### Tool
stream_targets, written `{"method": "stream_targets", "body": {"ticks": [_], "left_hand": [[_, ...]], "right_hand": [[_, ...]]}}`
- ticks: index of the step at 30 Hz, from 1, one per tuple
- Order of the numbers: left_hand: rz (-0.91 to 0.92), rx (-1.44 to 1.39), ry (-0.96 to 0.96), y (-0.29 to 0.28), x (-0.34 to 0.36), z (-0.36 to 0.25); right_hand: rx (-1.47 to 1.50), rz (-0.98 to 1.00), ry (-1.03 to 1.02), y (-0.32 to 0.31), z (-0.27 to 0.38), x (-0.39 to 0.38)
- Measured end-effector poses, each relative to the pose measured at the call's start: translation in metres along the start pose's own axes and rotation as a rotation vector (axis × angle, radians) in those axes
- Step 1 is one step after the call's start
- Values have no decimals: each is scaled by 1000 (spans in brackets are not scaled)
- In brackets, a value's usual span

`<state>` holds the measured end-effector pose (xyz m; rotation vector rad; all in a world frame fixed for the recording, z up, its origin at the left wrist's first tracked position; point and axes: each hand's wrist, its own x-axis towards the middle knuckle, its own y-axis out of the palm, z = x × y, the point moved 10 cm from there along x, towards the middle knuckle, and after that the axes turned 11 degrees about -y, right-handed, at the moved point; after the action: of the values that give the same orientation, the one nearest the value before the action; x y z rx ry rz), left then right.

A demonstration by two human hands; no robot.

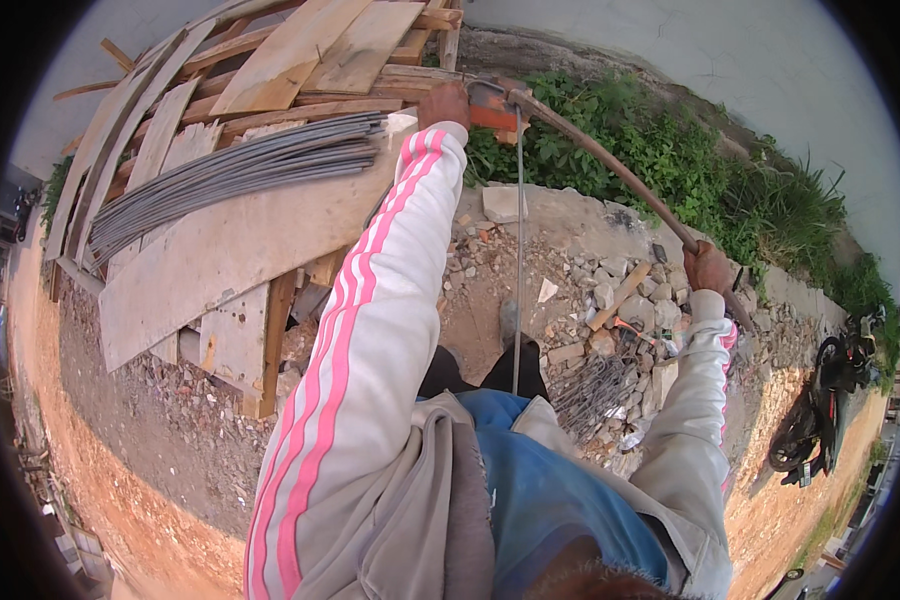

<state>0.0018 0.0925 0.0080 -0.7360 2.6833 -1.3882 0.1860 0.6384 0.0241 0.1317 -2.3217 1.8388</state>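
Observation:
My right hand [708, 268] is wrapped round a long brown bar [610, 172], which slants up to the far left. Its far end meets an orange metal piece [492, 112], apparently a bending tool, at the edge of the wood pile. A thin grey steel rod [519, 240] runs from that joint straight toward my body, its near end in front of my legs. Just left of the orange piece, my left hand [443, 104] is closed in a fist; what lies under its fingers is hidden.
A bundle of grey steel rods [240, 180] lies on stacked wooden boards [240, 250] at left. Broken stones [620, 300] and tangled wire [595, 395] cover the ground at right. Green plants [660, 150] grow along a pale wall [770, 60]. A motorcycle [820, 410] stands far right.

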Motion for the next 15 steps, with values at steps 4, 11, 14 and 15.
{"method": "stream_targets", "body": {"ticks": [4, 11, 14, 15], "left_hand": [[10, 5, 18, -3, -3, 0], [29, -21, -8, -3, -5, -5], [50, -30, 3, -1, 1, -2], [27, -21, -1, -3, -1, 1]], "right_hand": [[6, -29, 31, -30, 32, -56], [349, 76, -178, -44, 2, -63], [397, 170, -104, -13, -75, -83], [358, 81, -106, -19, -77, -92]]}}
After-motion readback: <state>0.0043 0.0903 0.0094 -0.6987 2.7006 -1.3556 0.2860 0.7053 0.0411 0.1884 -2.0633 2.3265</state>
